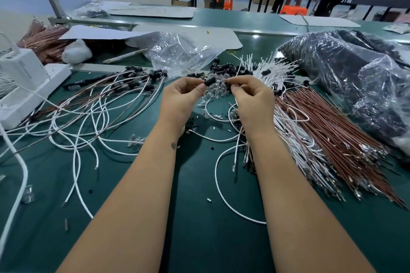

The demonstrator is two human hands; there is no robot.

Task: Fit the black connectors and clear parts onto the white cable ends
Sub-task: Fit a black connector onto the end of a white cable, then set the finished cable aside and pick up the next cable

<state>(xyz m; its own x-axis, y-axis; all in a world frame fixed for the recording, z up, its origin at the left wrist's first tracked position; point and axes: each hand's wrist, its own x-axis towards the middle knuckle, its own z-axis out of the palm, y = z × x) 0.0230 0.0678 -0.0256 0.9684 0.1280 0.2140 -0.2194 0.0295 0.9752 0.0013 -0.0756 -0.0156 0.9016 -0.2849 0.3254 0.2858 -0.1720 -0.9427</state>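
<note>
1. Left hand [180, 95]: pinching a black connector [209, 81] above the green table [199, 217].
2. Right hand [250, 97]: fingertips pinched narrow on a small clear part [221, 80], barely discernible.
3. Probably light, rigid, slippery; best gripped by the sides.
4. White cables [221, 193]: limp; best held near the tip.

Black connector [209, 81] pinched in left hand [180, 97]: matt plastic. Clear parts [216, 92] under both hands: glossy, transparent. Cables [286, 122] right of right hand [253, 104]: smooth white sheathing. Table [199, 217] beneath: matt green.
</note>
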